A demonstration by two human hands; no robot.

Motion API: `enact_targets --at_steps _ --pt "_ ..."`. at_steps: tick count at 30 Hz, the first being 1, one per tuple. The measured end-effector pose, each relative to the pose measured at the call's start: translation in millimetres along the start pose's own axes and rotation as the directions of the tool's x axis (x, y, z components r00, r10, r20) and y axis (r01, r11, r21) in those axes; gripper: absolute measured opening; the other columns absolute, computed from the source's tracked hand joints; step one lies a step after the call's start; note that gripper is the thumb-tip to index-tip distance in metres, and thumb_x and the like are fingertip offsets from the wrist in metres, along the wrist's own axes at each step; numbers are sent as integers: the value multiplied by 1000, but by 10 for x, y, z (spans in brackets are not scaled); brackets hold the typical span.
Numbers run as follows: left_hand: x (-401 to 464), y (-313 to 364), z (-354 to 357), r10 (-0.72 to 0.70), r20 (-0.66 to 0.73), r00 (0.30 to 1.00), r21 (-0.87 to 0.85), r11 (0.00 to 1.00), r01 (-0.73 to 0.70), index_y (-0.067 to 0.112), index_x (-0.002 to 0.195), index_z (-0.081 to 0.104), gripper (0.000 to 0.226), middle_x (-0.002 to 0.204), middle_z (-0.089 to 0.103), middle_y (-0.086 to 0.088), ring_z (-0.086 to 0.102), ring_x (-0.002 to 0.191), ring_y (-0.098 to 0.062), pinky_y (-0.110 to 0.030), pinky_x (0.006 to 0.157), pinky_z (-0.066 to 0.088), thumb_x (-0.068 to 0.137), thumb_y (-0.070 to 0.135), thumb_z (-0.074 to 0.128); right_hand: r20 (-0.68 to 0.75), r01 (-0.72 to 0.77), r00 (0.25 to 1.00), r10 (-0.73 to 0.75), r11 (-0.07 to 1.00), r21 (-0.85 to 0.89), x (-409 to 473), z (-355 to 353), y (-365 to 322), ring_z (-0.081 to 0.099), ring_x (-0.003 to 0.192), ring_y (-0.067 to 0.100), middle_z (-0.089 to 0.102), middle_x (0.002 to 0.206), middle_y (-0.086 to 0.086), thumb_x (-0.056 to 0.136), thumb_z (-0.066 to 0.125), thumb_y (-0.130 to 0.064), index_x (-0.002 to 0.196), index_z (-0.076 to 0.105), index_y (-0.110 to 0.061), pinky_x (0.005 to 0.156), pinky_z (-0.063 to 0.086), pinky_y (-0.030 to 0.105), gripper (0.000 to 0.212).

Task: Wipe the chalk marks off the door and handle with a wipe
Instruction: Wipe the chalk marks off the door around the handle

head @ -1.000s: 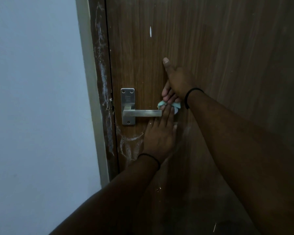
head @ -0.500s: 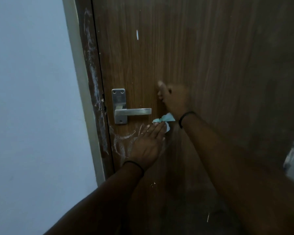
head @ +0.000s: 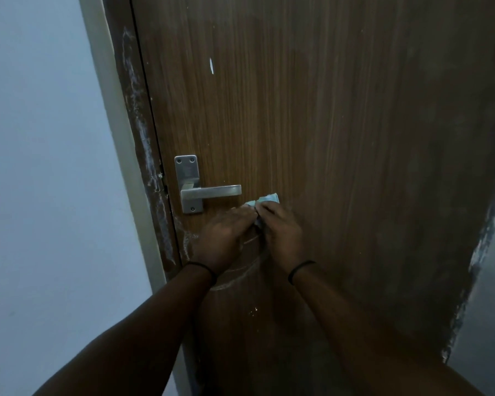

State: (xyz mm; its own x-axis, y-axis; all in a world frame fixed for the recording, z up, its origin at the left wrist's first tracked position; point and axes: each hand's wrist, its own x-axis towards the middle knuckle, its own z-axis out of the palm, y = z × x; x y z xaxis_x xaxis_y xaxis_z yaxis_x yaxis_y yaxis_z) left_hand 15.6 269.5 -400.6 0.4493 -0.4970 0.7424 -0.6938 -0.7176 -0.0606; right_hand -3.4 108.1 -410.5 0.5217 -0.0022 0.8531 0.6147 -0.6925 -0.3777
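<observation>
A brown wooden door (head: 340,124) fills the view, with a silver lever handle (head: 210,192) on its left side. Just right of and below the lever's tip, a crumpled light-blue wipe (head: 265,199) lies against the door. My right hand (head: 282,231) grips the wipe with curled fingers. Beside it, my left hand (head: 226,237) lies on the door and its fingertips touch the wipe's left end. A curved chalk line (head: 236,277) runs below both hands, and a chalk smear (head: 187,241) sits under the handle plate.
A short white mark (head: 211,65) sits high on the door and small white specks (head: 253,310) lie lower down. The dark door frame (head: 139,124) carries long chalk streaks. A pale wall (head: 40,167) stands at the left. The door's right edge (head: 475,261) is scuffed white.
My right hand has come down from above the handle's tip to beside my left hand, and the wipe is lower. The view has shifted so the door sits further right.
</observation>
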Motion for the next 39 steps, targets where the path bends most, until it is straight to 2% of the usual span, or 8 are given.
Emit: enact_targets --at_steps 7,13,19,23,26,31,36,39 --pt "-36 -43 -28 -52 14 999 273 961 46 4 147 38 61 152 40 -16 36 143 -29 -45 119 25 91 13 61 33 -93 995 94 995 -41 -33 96 232 53 80 13 61 87 8 84 62 6 80 64 -4 73 41 21 11" --pt "25 -76 -56 -154 -13 988 342 928 149 4 148 36 58 151 41 -16 40 140 -32 -47 116 29 93 15 53 -328 -392 853 405 913 109 219 -88 336 56 89 10 61 98 1 84 61 3 85 65 -16 74 38 10 19" --pt "27 -81 -22 -177 9 984 353 921 162 4 149 35 55 151 40 -17 38 141 -32 -47 119 25 96 16 48 -133 -294 945 298 955 48 -196 99 314 51 84 -4 56 100 -2 87 60 2 85 66 -11 78 35 -1 15" --pt "28 -92 -55 -177 45 983 353 923 150 5 150 33 56 153 39 -17 35 143 -32 -45 121 21 97 16 45 -232 -401 878 418 908 120 -11 53 335 54 88 6 56 99 -5 87 61 1 89 66 -15 79 44 10 16" --pt "36 -66 -50 -198 61 978 350 922 165 6 151 31 57 154 37 -16 33 144 -30 -46 121 21 97 18 45 -257 -284 916 308 950 128 259 118 156 50 86 -3 56 103 -5 89 59 -3 92 67 -16 79 39 1 15" --pt "7 -68 -79 -213 98 972 376 912 162 9 155 16 60 160 24 -12 19 150 -26 -42 124 11 101 24 36 -23 -183 982 187 977 113 -151 231 181 49 84 -7 55 98 -5 88 59 3 88 68 -5 81 43 7 11" --pt "-24 -1 -135 -205 92 974 363 918 159 8 155 14 59 161 22 -12 18 150 -24 -41 124 10 101 28 27 -253 -338 897 362 931 136 76 21 336 59 87 11 60 96 0 83 62 6 85 70 -9 77 37 0 18" --pt "-97 24 -139 -193 51 980 306 937 169 5 154 21 62 159 26 -15 23 148 -26 -41 123 11 100 26 43 -181 -218 956 231 972 91 114 118 193 56 88 8 58 98 -2 87 60 3 87 69 -9 80 41 8 15"
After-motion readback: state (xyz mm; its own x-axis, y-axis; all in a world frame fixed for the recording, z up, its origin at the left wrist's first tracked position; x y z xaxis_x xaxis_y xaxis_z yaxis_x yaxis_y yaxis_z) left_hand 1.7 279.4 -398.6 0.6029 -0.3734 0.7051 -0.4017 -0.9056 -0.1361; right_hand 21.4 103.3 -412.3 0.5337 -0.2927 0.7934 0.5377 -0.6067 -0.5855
